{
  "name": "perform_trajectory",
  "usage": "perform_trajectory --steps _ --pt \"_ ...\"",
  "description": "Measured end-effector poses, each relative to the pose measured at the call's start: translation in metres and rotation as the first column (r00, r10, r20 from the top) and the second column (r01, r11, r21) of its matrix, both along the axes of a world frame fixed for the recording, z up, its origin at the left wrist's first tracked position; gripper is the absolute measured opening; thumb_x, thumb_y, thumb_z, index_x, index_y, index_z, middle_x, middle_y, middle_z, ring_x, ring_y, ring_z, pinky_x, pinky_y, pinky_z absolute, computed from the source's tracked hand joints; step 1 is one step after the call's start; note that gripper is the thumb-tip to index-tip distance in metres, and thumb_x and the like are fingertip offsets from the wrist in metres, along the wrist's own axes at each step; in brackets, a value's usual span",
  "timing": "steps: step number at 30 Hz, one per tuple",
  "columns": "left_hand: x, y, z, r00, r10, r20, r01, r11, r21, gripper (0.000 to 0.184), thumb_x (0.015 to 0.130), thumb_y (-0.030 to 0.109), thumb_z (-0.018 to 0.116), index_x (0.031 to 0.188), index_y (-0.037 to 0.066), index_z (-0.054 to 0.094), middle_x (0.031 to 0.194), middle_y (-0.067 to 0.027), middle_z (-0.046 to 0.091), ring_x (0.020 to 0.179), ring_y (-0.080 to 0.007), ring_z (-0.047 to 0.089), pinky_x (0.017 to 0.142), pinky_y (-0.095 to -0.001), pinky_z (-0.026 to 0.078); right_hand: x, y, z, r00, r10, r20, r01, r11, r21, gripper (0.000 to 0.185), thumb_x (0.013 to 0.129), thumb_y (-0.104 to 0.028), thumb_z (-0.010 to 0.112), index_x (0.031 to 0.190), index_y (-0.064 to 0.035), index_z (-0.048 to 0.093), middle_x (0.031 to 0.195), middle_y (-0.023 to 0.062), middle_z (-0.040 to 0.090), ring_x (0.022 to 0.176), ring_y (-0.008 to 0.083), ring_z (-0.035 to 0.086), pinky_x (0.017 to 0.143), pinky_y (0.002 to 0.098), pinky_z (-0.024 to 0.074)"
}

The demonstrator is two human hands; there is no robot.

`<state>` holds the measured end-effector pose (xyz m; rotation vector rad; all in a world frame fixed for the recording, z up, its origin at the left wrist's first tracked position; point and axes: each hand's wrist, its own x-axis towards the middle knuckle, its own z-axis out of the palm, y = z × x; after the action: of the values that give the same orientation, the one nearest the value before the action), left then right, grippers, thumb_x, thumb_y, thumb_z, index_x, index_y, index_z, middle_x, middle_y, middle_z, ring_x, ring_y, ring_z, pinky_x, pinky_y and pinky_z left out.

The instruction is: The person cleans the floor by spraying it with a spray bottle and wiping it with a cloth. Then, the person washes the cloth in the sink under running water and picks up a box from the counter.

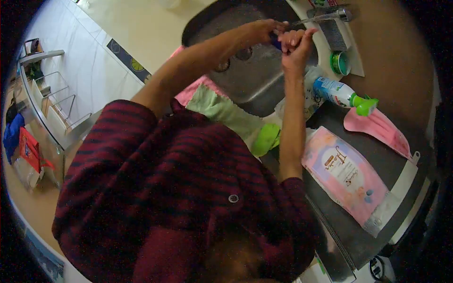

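Both hands meet over the dark sink, close to the metal faucet, from which a thin stream of water runs toward them. My left hand is closed around a small dark blue thing, mostly hidden by the fingers, so its kind does not show. My right hand has curled fingers pressed against the same blue thing, with its thumb sticking out. Below the hands, a light green cloth and a pink cloth hang over the sink's near edge.
Right of the sink lie a white and blue bottle with a green spray top, a green round tub, a pink flower-printed packet and a pink scoop-like item. A bright green item sits by my right forearm.
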<state>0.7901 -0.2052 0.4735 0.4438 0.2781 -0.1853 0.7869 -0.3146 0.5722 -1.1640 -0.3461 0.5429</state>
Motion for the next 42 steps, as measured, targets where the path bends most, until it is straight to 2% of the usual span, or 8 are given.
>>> perform_trajectory --steps 9,15,20,25,28,32,39,42 --pt "-0.002 -0.016 0.045 0.835 -0.473 0.282 -0.07 0.418 0.906 0.018 0.082 0.022 0.055 0.082 0.005 0.056 0.069 -0.009 0.057 0.063 -0.0216 0.056 0.058 -0.0353 0.048 -0.053 -0.023 0.037 0.411 0.349 0.842 0.125 0.893 -0.432 0.057 0.09 -0.043 0.036 0.052 -0.0022 0.047 0.045 0.0077 0.043 0.042 0.0182 0.045 0.046 0.0308 0.0358" --pt "-0.017 -0.047 0.048 0.782 -0.612 0.121 -0.161 -0.011 0.987 0.024 0.08 0.027 0.055 0.086 0.003 0.059 0.074 -0.0121 0.061 0.068 -0.0231 0.06 0.06 -0.0364 0.049 -0.069 -0.025 -0.036 0.147 0.822 0.55 0.206 0.519 -0.83 0.025 0.084 -0.017 0.05 0.065 -0.0039 0.058 0.056 0.0125 0.053 0.054 0.0246 0.054 0.056 0.0358 0.042" --pt "-0.043 -0.058 0.024 0.949 -0.213 -0.233 0.198 -0.173 0.965 0.033 0.079 0.033 0.054 0.089 0.003 0.062 0.08 -0.0146 0.064 0.076 -0.0248 0.064 0.065 -0.039 0.051 -0.07 -0.021 -0.093 0.099 0.915 0.39 0.237 0.359 -0.903 0.021 0.084 -0.019 0.05 0.068 -0.0061 0.057 0.059 0.0101 0.053 0.056 0.0228 0.052 0.056 0.0353 0.0413" --pt "-0.067 -0.084 -0.045 0.982 0.071 -0.177 0.19 -0.304 0.933 0.04 0.08 0.047 0.048 0.091 0.013 0.067 0.092 -0.017 0.062 0.084 -0.0333 0.061 0.075 -0.0466 0.048 -0.073 -0.013 -0.149 0.153 0.93 0.335 0.201 0.302 -0.932 0.022 0.084 -0.024 0.05 0.069 -0.0082 0.055 0.057 0.0067 0.05 0.052 0.0198 0.049 0.053 0.034 0.0396" --pt "-0.113 -0.052 0.048 0.934 0.15 -0.324 0.328 -0.007 0.944 0.042 0.082 0.049 0.046 0.094 0.015 0.067 0.092 -0.0178 0.062 0.085 -0.0353 0.06 0.075 -0.0461 0.048 -0.071 -0.01 -0.18 0.203 0.932 0.3 0.163 0.27 -0.949 0.023 0.084 -0.026 0.051 0.069 -0.0094 0.054 0.056 0.0046 0.048 0.05 0.0179 0.047 0.051 0.0332 0.0386" --pt "-0.12 -0.044 0.019 0.929 0.224 -0.295 0.307 -0.019 0.951 0.05 0.08 0.06 0.041 0.1 0.02 0.064 0.092 -0.0126 0.063 0.084 -0.0319 0.061 0.073 -0.0452 0.048 -0.067 -0.01 -0.206 0.326 0.91 0.258 0.094 0.241 -0.966 0.024 0.084 -0.03 0.051 0.069 -0.0111 0.052 0.055 0.0019 0.046 0.048 0.0155 0.044 0.048 0.0322 0.0372" --pt "-0.1 0.007 0.104 0.91 0.278 0.307 -0.264 -0.181 0.947 0.041 0.079 0.051 0.052 0.08 0.011 0.065 0.065 -0.0135 0.061 0.061 -0.0309 0.06 0.06 -0.0402 0.048 0.013 -0.012 -0.222 0.84 0.493 0.224 -0.022 0.445 -0.895 0.027 0.084 -0.037 0.051 0.069 -0.014 0.049 0.052 -0.0029 0.043 0.043 0.0112 0.039 0.044 0.0304 0.0349" --pt "-0.128 0.037 0.121 0.675 0.375 0.635 -0.566 -0.289 0.772 0.034 0.074 0.043 0.063 0.075 0.009 0.06 0.067 -0.01 0.06 0.059 -0.0254 0.059 0.056 -0.0359 0.047 0.086 0.008 -0.184 0.948 0.208 -0.24 -0.306 0.796 -0.523 0.028 0.084 -0.039 0.052 0.07 -0.0153 0.048 0.051 -0.005 0.041 0.041 0.0094 0.037 0.042 0.0296 0.0339"
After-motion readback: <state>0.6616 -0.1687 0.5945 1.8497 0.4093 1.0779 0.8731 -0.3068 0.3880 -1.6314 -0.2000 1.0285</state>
